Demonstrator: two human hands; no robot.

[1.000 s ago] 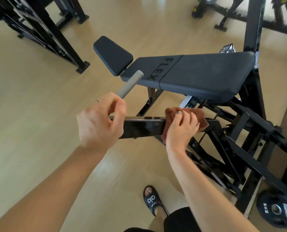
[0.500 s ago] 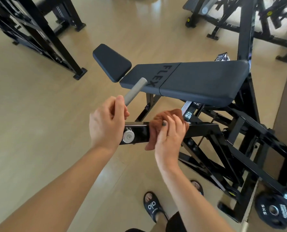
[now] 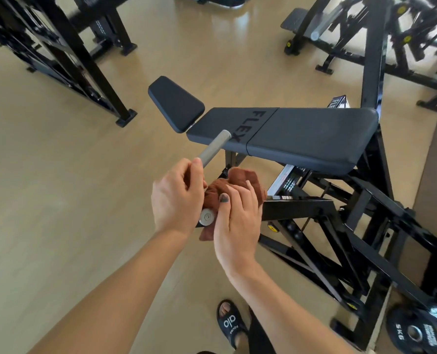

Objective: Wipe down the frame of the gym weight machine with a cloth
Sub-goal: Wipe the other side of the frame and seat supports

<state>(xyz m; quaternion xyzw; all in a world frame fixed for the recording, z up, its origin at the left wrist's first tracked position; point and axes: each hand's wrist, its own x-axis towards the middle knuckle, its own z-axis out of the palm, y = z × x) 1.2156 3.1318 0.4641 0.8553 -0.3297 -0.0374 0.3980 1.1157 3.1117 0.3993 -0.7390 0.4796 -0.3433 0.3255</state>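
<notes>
Left hand (image 3: 175,198): one; fingers curled round the lower end of the grey bar, thumb laid along it.
Right hand (image 3: 237,221): one; fingers spread and bent over the cloth, which is pressed onto the frame arm; thumb with a dark nail laid on the cloth's near side.
Cloth (image 3: 235,181): one, brown, bunched; held at the near end of the arm, just beside the left hand, a corner hanging below the arm.
Grey bar (image 3: 213,146): one, round, slanted up toward the pad; a round metal end cap (image 3: 207,217) is seen below the left hand.
Frame arm (image 3: 296,209): one black rectangular beam, run level from the cloth to the right, joined to the slanted struts of the machine.
Pad (image 3: 301,135): one long dark pad marked FLEX, in two sections; one smaller pad (image 3: 175,106) set at its left end.
Upright post (image 3: 371,60): one, black, behind the pad.
Weight plates: two counted at the lower right on the floor, one (image 3: 412,333) marked 5KG, one cut by the picture's edge.
Sandal (image 3: 228,321): one black slide seen on a foot, near the bottom edge.
Other machines: black frames at the upper left and upper right; count cannot be told.
Floor (image 3: 59,200): light wood.
</notes>
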